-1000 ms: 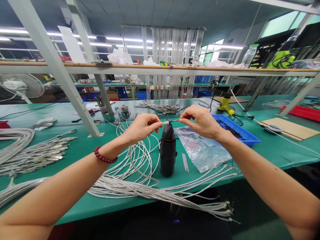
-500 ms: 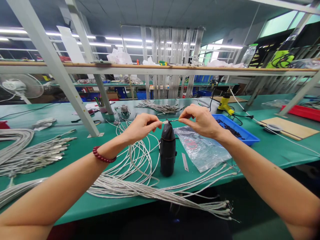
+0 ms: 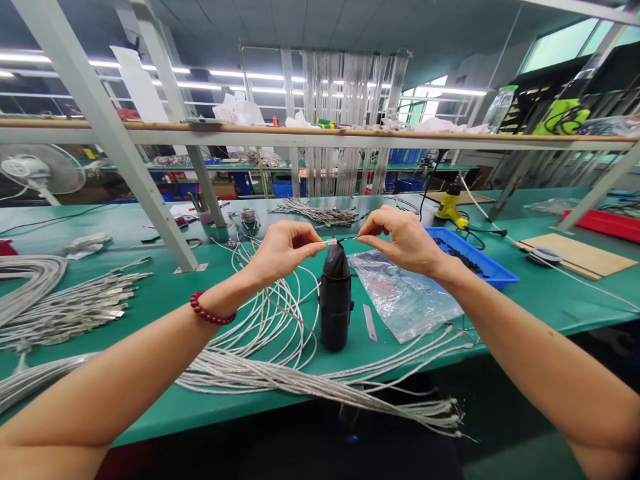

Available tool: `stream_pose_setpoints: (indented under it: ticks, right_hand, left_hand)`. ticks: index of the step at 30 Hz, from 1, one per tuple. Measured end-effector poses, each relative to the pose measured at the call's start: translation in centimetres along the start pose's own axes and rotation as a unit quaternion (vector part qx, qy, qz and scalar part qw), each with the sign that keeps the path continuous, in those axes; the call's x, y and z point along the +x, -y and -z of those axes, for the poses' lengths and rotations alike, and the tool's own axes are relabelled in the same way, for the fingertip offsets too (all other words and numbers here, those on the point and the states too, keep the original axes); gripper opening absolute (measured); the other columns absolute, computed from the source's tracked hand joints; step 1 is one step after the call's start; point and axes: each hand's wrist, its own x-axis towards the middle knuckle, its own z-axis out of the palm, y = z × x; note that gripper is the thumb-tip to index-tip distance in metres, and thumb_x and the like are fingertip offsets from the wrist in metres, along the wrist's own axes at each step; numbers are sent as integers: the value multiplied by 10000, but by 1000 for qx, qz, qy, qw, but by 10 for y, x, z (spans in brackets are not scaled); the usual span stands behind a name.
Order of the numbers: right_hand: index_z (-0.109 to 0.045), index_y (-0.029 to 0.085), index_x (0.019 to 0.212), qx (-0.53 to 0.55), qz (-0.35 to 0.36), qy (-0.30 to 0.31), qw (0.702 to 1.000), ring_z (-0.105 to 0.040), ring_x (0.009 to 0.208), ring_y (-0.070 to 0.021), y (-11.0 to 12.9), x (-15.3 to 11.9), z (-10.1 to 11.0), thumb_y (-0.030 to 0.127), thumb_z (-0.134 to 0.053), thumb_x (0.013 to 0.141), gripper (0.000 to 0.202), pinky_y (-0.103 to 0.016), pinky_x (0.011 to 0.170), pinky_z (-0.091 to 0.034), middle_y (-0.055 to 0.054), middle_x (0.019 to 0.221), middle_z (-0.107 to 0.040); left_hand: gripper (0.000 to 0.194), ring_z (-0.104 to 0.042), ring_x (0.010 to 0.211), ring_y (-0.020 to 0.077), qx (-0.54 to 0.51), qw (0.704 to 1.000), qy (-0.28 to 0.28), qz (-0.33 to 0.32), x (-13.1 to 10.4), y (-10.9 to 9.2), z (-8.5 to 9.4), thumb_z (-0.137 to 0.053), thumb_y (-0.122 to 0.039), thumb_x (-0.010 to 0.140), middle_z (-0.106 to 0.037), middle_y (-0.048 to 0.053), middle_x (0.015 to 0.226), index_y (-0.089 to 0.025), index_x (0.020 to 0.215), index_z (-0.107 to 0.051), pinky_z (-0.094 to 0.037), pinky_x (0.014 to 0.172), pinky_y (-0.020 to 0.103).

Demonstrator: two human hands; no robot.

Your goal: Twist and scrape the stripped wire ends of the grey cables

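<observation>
My left hand (image 3: 286,253) is closed in a pinch on the end of a light braided cable (image 3: 332,242). From that end thin dark wires (image 3: 346,239) run across to my right hand (image 3: 403,241), whose thumb and fingers pinch their tips. Both hands hold this short span level, just above the pointed top of an upright black bottle-shaped object (image 3: 335,307). Whether the span touches that top, I cannot tell. Loops of light braided cable (image 3: 280,320) lie left of the object, and a bundle of them (image 3: 280,380) passes in front of it.
Right of the black object lie a small metal strip (image 3: 369,323) and a clear plastic bag (image 3: 407,300). Behind them sits a blue tray (image 3: 500,280) of small black pieces. A yellow heat gun (image 3: 453,210) stands further back. More cable bundles (image 3: 75,303) lie left; a shelf (image 3: 320,138) spans above.
Both hands stay over the black object, still pinching. The dark span between them now sags or curves slightly, where it was straighter. My left hand has shifted very slightly.
</observation>
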Motion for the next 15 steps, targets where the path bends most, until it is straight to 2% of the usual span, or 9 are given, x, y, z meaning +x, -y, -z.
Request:
stream_pose_setpoints:
  ticks: [5, 9, 15]
  right_hand:
    - [-624, 204, 774, -10, 13, 16, 1000, -583, 737, -181, 1, 1, 0, 187, -667, 871, 107, -307, 697, -422, -6, 766, -676]
    - [-622, 199, 771, -11, 17, 24, 1000, -570, 756, -184, 2, 1, 0, 197, -649, 893, 124, -301, 699, -421, -13, 766, -668]
    - [-606, 211, 762, -14, 13, 38, 999, -552, 767, -196, 3, 1, 0, 216, -598, 916, 155, -316, 712, -409, -17, 770, -657]
  left_hand:
    - [157, -337, 506, 82, 48, 999, 11, -10, -2, 0, 2, -631, -284, 848, -410, -59, 539, -135, 803, -654, -245, 454, 204]
    - [203, -293, 504, 85, 45, 998, 35, -6, -3, -2, 4, -586, -287, 881, -352, -68, 540, -148, 734, -603, -222, 463, 217]
    - [297, -389, 527, 99, 66, 996, 67, 7, -3, -4, 5, -502, -301, 925, -465, -33, 561, -150, 685, -593, -293, 511, 230]
